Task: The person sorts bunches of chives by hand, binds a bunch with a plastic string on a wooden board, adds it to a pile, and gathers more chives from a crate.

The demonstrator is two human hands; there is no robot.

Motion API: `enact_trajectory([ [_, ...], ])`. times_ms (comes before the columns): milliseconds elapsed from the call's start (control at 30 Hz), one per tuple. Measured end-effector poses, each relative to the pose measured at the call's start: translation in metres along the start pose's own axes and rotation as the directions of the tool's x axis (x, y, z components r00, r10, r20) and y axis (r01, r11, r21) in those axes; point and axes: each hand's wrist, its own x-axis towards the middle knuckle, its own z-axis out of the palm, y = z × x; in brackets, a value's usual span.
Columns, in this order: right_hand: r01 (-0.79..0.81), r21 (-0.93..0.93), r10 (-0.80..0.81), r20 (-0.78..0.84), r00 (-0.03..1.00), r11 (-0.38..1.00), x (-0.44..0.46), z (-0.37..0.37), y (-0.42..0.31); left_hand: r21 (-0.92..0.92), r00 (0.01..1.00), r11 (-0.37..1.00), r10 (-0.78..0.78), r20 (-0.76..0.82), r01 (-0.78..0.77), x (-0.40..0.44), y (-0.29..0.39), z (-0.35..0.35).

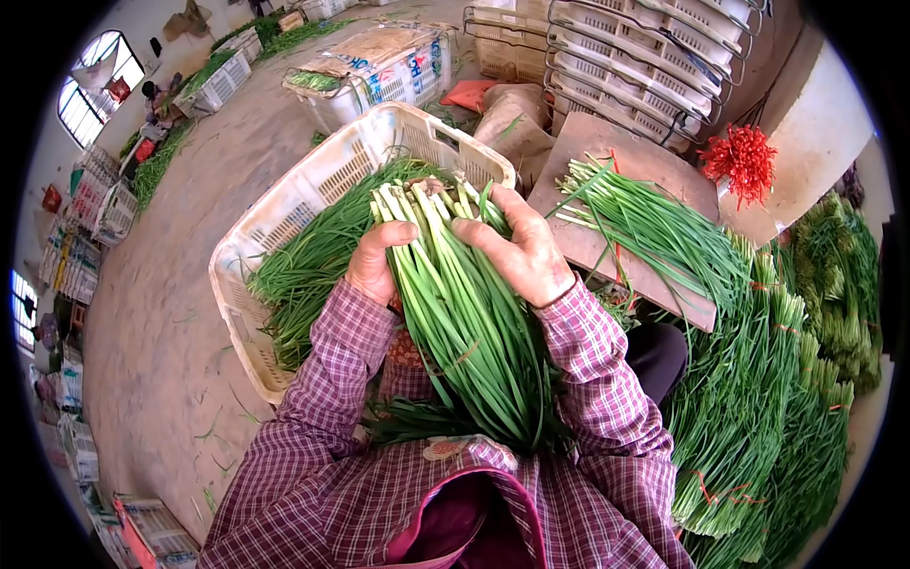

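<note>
1. Green, long-leaved bunch of pale-ended stalks (455, 284): held up before the chest, pale ends pointing away, leaves hanging toward the lap.
2. Left hand (376, 263) grips its left side, thumb across the stalks; right hand (523, 248) grips the other side, thumb on top. Fingers behind the bunch are hard to make out.
3. Gathering and evening the stalks seems the step in hand; the next move calls for steady pressure, keeping the ends level.
4. Just beyond, a cream slotted plastic crate (275, 216) holds loose green leaves (303, 275).
5. Rightward, a flat brown worktop (588, 142) bears loose green stalks (654, 228), near heaped red-tied green bundles (739, 389).
</note>
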Motion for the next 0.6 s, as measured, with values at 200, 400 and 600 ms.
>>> enact_trajectory([
  [200, 0.032, 0.345, 0.033, -0.182, 0.983, 0.938, -0.006, 0.019, 0.011, -0.009, 0.998, 0.998, -0.059, 0.007, 0.059, 0.002, -0.004, -0.001],
  [400, 0.142, -0.342, -0.234, -0.246, 0.940, 0.929, -0.012, 0.011, -0.008, 0.004, 0.999, 0.999, -0.034, 0.018, 0.034, 0.001, -0.003, 0.004],
  [600, 0.075, -0.338, -0.198, -0.346, 0.917, 0.938, -0.009, -0.029, 0.006, -0.164, 0.974, 0.981, -0.069, 0.217, 0.106, 0.002, -0.003, 0.005],
])
